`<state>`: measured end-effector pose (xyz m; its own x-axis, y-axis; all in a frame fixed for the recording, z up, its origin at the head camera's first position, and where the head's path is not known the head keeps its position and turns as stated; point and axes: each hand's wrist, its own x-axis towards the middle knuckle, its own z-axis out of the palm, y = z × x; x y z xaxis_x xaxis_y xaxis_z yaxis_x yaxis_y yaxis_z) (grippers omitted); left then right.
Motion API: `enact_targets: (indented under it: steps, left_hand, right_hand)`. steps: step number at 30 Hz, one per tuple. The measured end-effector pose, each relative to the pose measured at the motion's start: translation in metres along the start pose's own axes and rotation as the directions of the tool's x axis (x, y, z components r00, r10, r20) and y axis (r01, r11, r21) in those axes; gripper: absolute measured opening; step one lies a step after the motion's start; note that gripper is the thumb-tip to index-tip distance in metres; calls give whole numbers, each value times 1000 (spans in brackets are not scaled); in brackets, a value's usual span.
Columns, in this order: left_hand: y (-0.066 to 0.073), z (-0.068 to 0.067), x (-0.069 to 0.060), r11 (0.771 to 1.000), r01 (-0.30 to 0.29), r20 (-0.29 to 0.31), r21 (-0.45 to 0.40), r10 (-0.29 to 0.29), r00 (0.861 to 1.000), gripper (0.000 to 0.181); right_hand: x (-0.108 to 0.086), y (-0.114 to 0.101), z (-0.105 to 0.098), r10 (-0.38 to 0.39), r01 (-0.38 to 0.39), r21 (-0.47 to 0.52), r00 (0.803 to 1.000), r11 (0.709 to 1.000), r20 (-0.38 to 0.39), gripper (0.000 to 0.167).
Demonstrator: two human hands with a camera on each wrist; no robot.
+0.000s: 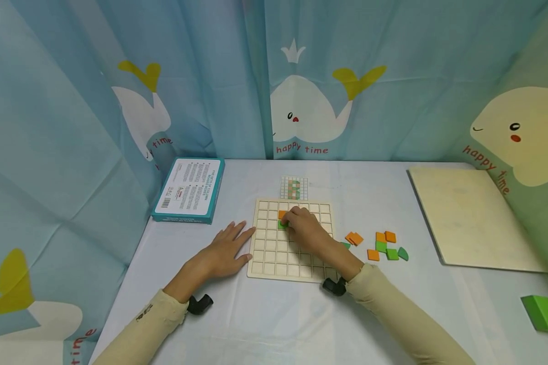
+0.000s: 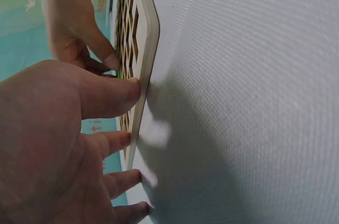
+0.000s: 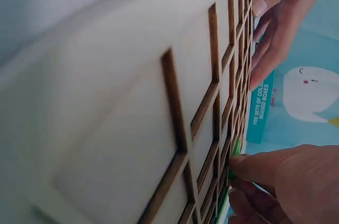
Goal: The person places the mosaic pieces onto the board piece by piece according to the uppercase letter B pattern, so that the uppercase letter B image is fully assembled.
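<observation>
A wooden grid board (image 1: pixel 271 257) lies flat on the white table. My right hand (image 1: pixel 307 230) reaches over it and pinches a green tile (image 1: pixel 281 225) at a cell in an upper row. In the right wrist view the green tile (image 3: pixel 236 146) shows at the thumb tip; its full shape is hidden. An orange tile (image 1: pixel 282 214) sits in the cell just above. My left hand (image 1: pixel 225 253) lies at the board's left edge with spread fingers. Its thumb (image 2: pixel 114 97) touches the rim in the left wrist view.
A small pattern card (image 1: pixel 294 188) lies behind the board. Loose orange and green tiles (image 1: pixel 381 247) are scattered to its right. A teal box (image 1: pixel 189 187) stands back left, a pale panel (image 1: pixel 475 218) lies right, and a green block (image 1: pixel 543 313) sits near front right.
</observation>
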<state>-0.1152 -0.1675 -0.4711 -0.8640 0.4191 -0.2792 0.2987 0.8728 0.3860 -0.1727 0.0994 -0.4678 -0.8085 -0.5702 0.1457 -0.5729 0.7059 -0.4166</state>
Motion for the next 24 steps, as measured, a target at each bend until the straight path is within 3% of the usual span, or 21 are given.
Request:
enact_targets:
  steps: [7, 14, 17, 24]
  left_hand:
    - [0, 0, 0, 1000, -3, -2, 4, 3, 1000, 71]
    - [0, -1, 0, 1000, -2, -6, 9, 2, 1000, 71]
    - [0, -1, 1, 1000, -1, -6, 11, 1, 1000, 71]
    - [0, 1, 1, 1000, 1, -1, 13, -1, 1000, 71]
  right_hand:
    - [-7, 5, -13, 35, -37, 51, 999, 998, 29, 21]
    - [-30, 27, -45, 194, -197, 67, 979, 978, 60, 28]
    - [-45, 38, -59, 286, -289, 34, 954, 957, 87, 32]
    - [-81, 56, -77, 494, -493, -43, 861, 869, 123, 49]
